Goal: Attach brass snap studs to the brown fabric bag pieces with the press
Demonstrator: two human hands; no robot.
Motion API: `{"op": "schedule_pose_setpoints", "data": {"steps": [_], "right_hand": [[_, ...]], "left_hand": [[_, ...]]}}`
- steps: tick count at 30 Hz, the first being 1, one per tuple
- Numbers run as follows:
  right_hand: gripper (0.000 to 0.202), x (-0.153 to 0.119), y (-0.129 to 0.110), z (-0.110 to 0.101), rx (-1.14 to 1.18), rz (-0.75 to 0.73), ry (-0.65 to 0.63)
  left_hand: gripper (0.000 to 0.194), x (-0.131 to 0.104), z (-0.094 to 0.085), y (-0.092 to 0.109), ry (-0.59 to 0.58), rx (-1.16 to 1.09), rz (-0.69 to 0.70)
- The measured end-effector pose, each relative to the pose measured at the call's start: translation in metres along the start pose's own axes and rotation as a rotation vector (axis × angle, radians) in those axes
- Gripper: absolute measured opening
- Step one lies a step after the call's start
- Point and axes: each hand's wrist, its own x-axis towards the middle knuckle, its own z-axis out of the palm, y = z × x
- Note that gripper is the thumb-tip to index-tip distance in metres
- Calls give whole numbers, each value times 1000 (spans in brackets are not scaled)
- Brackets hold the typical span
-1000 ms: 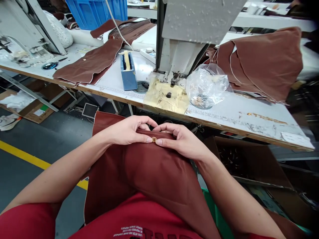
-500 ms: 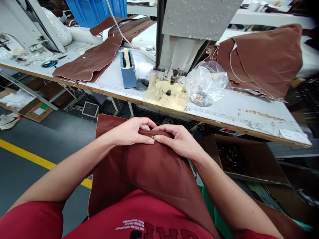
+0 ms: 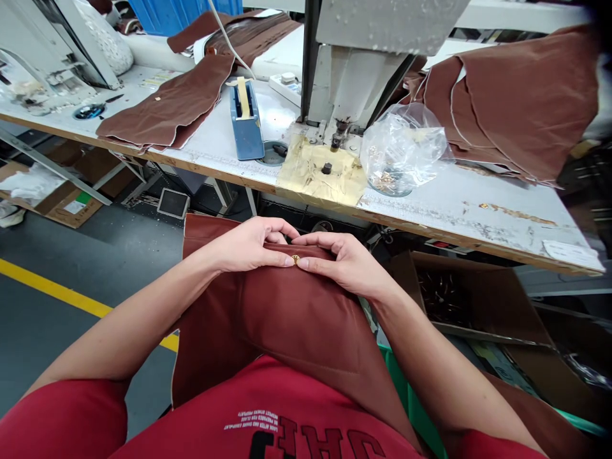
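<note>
A brown fabric piece [image 3: 296, 312] lies over my lap, its top edge pinched between my two hands. Thumb on the front and fingers behind the edge, my left hand [image 3: 261, 245] grips it left of a small gold button [image 3: 295, 259]. From the right, my right hand [image 3: 337, 258] grips the same edge in a like way. Both thumb tips touch or nearly touch the button. The fingertips behind the fabric are partly hidden.
Ahead is a white worktable [image 3: 430, 210] with a machine [image 3: 363, 70], a blue tape dispenser [image 3: 246, 127], a clear plastic bag [image 3: 406, 150] and brown fabric pieces [image 3: 526, 102] at right. An open cardboard box [image 3: 492, 306] sits below right.
The thumbs have shifted slightly around the button, whose face now shows more fully. My view has moved a little, so the table and machine appear slightly displaced.
</note>
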Motion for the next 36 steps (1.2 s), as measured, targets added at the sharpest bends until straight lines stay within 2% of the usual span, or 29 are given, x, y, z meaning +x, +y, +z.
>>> {"op": "schedule_pose_setpoints", "data": {"steps": [15,22,30,33,36], "right_hand": [[36,3,7,3,2,12,20],[46,5,9,-6,4,49,-107],[49,5,10,-5,34,116,-96],[46,7,12,-3,37,129,-112],[46,11,20,-3,-78,111,-95]], "left_hand": [[42,2,0,-4,24,29,-9],[48,1,-7,-9,-63,21,-50],[52,3,-10,-14,-66,23,-81],[46,4,-10,-17,-75,23,-85],[26,6,-13,-23,-72,80,-111]]}}
